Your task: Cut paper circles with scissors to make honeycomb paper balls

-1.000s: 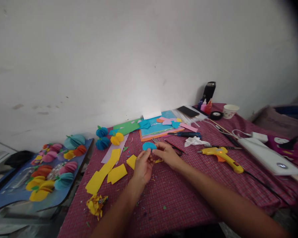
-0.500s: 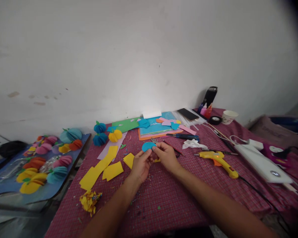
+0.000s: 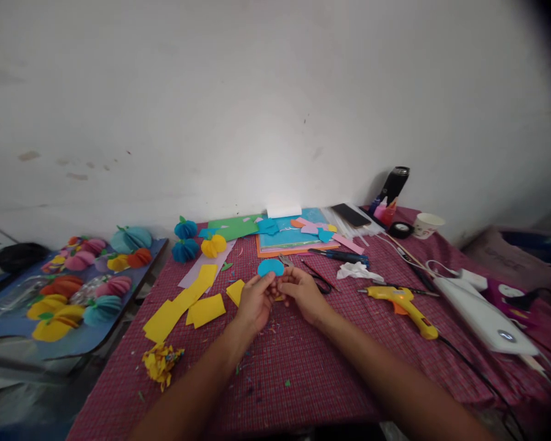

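Observation:
A small blue paper circle is held up over the middle of the table, its flat face toward me. My left hand pinches its lower edge between thumb and fingers. At its lower right edge, my right hand has its fingers closed together; they mostly hide the contact. Under and beside the hands lie a yellow paper piece and the dark handles of scissors. More yellow paper strips lie to the left.
A yellow glue gun with its cord and a white power bank-like box lie right. Behind are a phone, a paper cup and coloured sheets. Paper pumpkins fill a blue side table; crumpled yellow paper lies front left.
The blue circle has moved slightly left and turned more face-on to me. My right thumb has slid off its face, down to the lower right edge. The view has shifted a little.

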A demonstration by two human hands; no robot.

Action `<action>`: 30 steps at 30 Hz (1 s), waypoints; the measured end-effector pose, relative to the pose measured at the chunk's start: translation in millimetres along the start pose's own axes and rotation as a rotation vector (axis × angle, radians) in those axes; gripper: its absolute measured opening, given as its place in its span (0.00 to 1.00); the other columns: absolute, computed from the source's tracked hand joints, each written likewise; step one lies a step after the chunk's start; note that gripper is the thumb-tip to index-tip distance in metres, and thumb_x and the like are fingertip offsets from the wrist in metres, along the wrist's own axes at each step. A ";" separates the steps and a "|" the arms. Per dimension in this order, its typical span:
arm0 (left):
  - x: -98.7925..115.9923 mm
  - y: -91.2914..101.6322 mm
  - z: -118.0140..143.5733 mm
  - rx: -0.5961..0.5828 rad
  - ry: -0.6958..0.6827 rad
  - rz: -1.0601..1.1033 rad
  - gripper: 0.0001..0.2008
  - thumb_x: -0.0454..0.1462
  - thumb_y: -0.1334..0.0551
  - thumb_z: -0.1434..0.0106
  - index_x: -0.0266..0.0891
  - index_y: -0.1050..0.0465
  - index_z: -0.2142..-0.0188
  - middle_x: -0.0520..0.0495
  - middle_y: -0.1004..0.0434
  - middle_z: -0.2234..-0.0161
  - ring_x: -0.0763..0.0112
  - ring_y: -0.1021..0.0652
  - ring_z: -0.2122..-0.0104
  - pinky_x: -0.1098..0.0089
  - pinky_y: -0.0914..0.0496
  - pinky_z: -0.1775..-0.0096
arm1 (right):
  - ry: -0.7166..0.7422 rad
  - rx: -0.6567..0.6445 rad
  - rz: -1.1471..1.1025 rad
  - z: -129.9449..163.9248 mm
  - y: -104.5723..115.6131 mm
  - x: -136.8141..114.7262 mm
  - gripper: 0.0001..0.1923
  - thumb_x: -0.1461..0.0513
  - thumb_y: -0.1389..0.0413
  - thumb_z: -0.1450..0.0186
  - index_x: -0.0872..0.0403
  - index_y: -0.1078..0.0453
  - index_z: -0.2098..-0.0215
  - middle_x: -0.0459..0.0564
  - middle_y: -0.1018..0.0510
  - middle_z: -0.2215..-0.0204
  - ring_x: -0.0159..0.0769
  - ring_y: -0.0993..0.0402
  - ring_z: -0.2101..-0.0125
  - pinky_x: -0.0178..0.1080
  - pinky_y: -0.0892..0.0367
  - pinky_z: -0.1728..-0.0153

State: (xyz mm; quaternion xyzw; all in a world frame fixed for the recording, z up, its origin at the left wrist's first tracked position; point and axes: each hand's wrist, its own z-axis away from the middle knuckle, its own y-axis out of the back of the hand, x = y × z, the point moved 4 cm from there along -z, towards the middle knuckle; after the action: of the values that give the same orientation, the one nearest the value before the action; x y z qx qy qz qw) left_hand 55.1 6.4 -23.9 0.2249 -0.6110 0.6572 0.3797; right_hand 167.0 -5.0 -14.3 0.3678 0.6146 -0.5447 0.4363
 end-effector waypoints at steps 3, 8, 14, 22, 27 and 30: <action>1.4 3.0 -1.5 0.002 -0.021 -0.004 0.13 0.39 0.28 0.51 0.35 0.29 0.74 0.52 0.29 0.77 0.76 0.29 0.77 0.72 0.35 0.71 | -0.001 -0.009 0.009 1.2 0.5 -1.1 0.09 0.64 0.40 0.45 0.54 0.32 0.65 0.44 0.26 0.76 0.28 0.34 0.80 0.30 0.40 0.83; -1.8 5.8 -2.2 -0.014 -0.026 -0.072 0.11 0.38 0.28 0.50 0.34 0.28 0.74 0.52 0.30 0.78 0.76 0.30 0.77 0.72 0.36 0.72 | 0.038 0.035 0.059 -0.3 4.8 -4.0 0.09 0.58 0.40 0.41 0.55 0.30 0.66 0.44 0.26 0.77 0.29 0.34 0.80 0.31 0.41 0.82; -6.6 6.0 -1.7 -0.032 0.001 -0.163 0.11 0.39 0.28 0.51 0.34 0.25 0.73 0.51 0.30 0.78 0.76 0.31 0.78 0.72 0.37 0.73 | 0.026 0.153 0.109 -2.1 11.7 -5.2 0.09 0.58 0.40 0.43 0.55 0.32 0.74 0.40 0.32 0.84 0.27 0.40 0.83 0.31 0.44 0.81; -3.0 5.0 -0.6 0.013 -0.026 -0.133 0.11 0.39 0.27 0.52 0.35 0.26 0.75 0.51 0.30 0.79 0.75 0.30 0.77 0.71 0.36 0.72 | 0.021 0.180 0.163 -2.0 13.0 -4.9 0.08 0.60 0.40 0.45 0.54 0.33 0.78 0.40 0.32 0.86 0.28 0.41 0.84 0.32 0.45 0.82; -1.0 6.5 -1.7 0.019 -0.047 -0.094 0.12 0.40 0.27 0.52 0.35 0.25 0.74 0.51 0.28 0.78 0.74 0.29 0.77 0.71 0.35 0.71 | -0.018 0.141 0.180 -2.5 10.8 -3.2 0.08 0.60 0.39 0.47 0.54 0.33 0.79 0.41 0.30 0.85 0.29 0.40 0.84 0.33 0.44 0.83; -0.7 5.6 -1.6 0.001 -0.046 -0.091 0.12 0.40 0.28 0.51 0.35 0.25 0.74 0.51 0.28 0.78 0.74 0.29 0.77 0.71 0.34 0.71 | -0.023 0.146 0.186 -2.2 11.5 -5.6 0.09 0.60 0.39 0.47 0.54 0.34 0.79 0.41 0.31 0.85 0.28 0.40 0.84 0.33 0.45 0.83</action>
State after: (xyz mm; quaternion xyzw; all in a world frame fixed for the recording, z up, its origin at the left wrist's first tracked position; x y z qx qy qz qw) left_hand 51.4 8.0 -28.3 0.2675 -0.6084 0.6343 0.3949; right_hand 179.3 -1.2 -13.0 0.4475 0.5315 -0.5495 0.4641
